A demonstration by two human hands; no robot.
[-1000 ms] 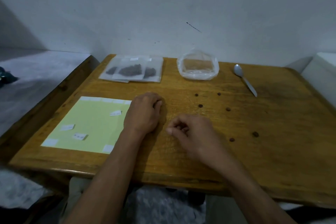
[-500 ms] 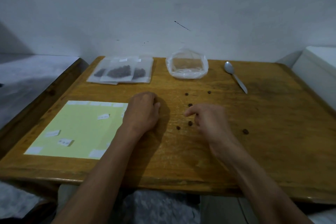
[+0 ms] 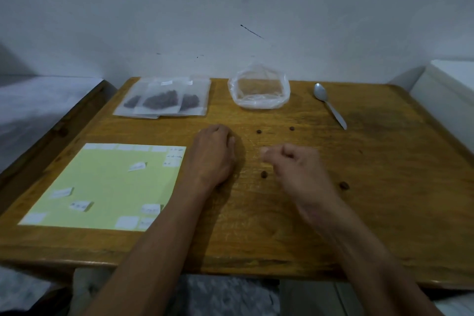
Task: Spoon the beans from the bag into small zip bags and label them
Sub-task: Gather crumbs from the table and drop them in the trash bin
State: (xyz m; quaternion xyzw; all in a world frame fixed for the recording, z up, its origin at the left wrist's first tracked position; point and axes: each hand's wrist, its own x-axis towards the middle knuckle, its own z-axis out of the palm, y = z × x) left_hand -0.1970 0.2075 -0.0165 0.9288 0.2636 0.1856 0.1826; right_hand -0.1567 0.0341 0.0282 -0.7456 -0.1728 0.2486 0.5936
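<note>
Drawn back from the stray beans (image 3: 264, 174) since a moment ago, right hand (image 3: 295, 167) pinching, perhaps one bean, near the emptied bag (image 3: 259, 90); left hand (image 3: 214, 154) curled, contents hidden.

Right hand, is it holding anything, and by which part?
Cannot be told: the right hand has its fingertips pinched together above the table, blurred; no bean shows between them.

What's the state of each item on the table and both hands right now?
zip bags: three, filled with beans, flat, overlapping.
plastic bag: open, looks nearly empty.
spoon: lying on the table, untouched.
loose beans: four in view, scattered on the wood.
label sheet: flat, several labels left.
left hand: curled, resting on the table.
right hand: blurred, fingertips pinched; contents unclear.
</note>
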